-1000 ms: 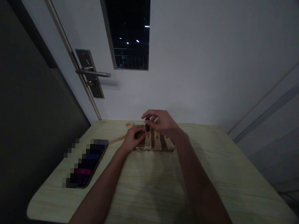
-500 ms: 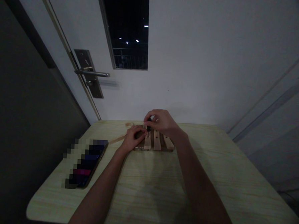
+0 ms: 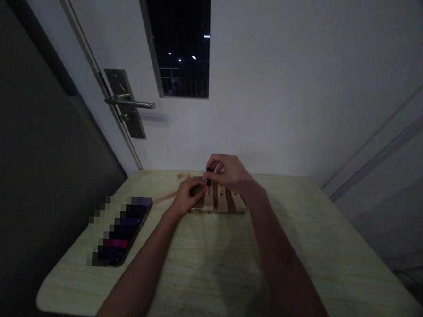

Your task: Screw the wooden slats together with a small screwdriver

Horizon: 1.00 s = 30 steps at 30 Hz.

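My right hand (image 3: 228, 172) is closed around the black handle of a small screwdriver (image 3: 209, 177), which stands nearly upright. Its tip points down at a light wooden piece (image 3: 208, 204). My left hand (image 3: 189, 195) rests low on the left, thumb and forefinger drawn together beside the screwdriver's tip; whatever they pinch is too small to make out. More wooden pieces with dark holes (image 3: 222, 202) lie side by side on a brown base (image 3: 233, 208). Part of that base is hidden by my hands.
A phone (image 3: 129, 230), partly pixelated, lies on the left of the pale wooden table (image 3: 206, 257). Between it and my left hand is a thin wooden stick (image 3: 165, 197). A curved wooden bit (image 3: 181, 175) sits behind. The door (image 3: 272, 86) rises at the table's far edge.
The fingers of my right hand have shifted slightly on the screwdriver's handle, opening a little at the top. My left hand stays in the same place.
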Each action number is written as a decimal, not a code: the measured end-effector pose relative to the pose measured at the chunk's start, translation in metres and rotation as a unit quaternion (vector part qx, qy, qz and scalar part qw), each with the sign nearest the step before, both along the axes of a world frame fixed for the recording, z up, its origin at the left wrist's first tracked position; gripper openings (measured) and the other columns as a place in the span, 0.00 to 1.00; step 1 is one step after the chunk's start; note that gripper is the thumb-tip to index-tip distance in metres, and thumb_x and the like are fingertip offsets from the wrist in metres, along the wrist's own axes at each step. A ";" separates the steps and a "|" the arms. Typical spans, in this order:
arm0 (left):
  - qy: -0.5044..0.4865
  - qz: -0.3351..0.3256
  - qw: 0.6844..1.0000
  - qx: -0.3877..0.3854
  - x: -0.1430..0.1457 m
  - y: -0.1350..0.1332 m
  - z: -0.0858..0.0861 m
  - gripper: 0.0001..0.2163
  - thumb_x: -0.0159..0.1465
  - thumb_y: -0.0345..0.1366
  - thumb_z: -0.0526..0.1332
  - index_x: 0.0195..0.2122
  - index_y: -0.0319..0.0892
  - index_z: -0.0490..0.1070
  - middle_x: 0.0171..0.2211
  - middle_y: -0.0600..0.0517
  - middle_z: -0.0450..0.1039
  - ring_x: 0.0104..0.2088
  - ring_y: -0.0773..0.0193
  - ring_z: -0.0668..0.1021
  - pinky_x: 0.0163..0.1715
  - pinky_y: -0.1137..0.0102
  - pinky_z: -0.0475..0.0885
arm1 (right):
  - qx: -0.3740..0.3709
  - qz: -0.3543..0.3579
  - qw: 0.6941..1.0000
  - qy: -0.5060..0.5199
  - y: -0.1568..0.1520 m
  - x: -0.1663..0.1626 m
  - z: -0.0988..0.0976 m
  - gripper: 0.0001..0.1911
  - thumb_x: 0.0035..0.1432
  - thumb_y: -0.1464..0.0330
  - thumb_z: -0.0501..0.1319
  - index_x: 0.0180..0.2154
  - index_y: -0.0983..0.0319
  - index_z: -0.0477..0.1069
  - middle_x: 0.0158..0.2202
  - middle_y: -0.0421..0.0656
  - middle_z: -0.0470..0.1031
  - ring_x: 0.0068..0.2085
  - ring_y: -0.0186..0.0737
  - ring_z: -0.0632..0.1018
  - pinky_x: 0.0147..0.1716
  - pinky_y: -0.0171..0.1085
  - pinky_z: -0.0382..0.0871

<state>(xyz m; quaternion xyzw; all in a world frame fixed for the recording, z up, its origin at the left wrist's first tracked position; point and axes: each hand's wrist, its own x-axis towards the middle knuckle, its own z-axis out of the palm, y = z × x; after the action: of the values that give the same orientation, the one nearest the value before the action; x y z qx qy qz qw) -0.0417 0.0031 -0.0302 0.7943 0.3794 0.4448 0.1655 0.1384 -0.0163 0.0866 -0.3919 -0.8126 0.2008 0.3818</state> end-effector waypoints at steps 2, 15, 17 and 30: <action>-0.007 0.005 1.000 -0.001 0.000 0.000 0.000 0.07 0.59 0.38 0.61 0.36 0.42 0.73 0.38 0.48 0.76 0.41 0.57 0.75 0.44 0.60 0.68 | -0.002 -0.010 1.000 -0.001 0.001 -0.001 -0.002 0.09 0.46 0.67 0.66 0.27 0.63 0.67 0.24 0.37 0.69 0.25 0.29 0.69 0.26 0.30 0.62; -0.006 -0.003 1.000 0.008 0.001 0.000 0.001 0.06 0.59 0.37 0.61 0.35 0.42 0.73 0.37 0.48 0.76 0.40 0.57 0.74 0.43 0.60 0.68 | -0.011 0.039 0.999 0.011 0.000 -0.002 0.000 0.10 0.48 0.75 0.60 0.35 0.63 0.75 0.33 0.42 0.76 0.29 0.30 0.73 0.30 0.31 0.66; -0.005 -0.004 1.000 0.009 0.001 0.000 0.001 0.05 0.59 0.36 0.62 0.35 0.42 0.73 0.36 0.49 0.76 0.40 0.57 0.74 0.43 0.61 0.68 | -0.020 0.035 0.999 0.012 -0.001 -0.002 0.000 0.14 0.48 0.77 0.58 0.37 0.64 0.75 0.34 0.43 0.77 0.30 0.30 0.73 0.29 0.31 0.67; -0.012 -0.002 1.000 -0.002 0.001 0.000 0.000 0.07 0.59 0.38 0.62 0.35 0.42 0.73 0.39 0.48 0.75 0.42 0.57 0.74 0.45 0.61 0.68 | -0.014 0.015 1.000 -0.012 0.003 -0.004 -0.002 0.11 0.46 0.65 0.67 0.26 0.64 0.67 0.23 0.37 0.68 0.26 0.30 0.68 0.27 0.31 0.60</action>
<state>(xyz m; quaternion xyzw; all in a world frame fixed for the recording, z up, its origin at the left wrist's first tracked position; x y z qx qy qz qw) -0.0410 0.0030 -0.0298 0.7894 0.3761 0.4534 0.1725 0.1345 -0.0132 0.0847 -0.3871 -0.8204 0.2133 0.3629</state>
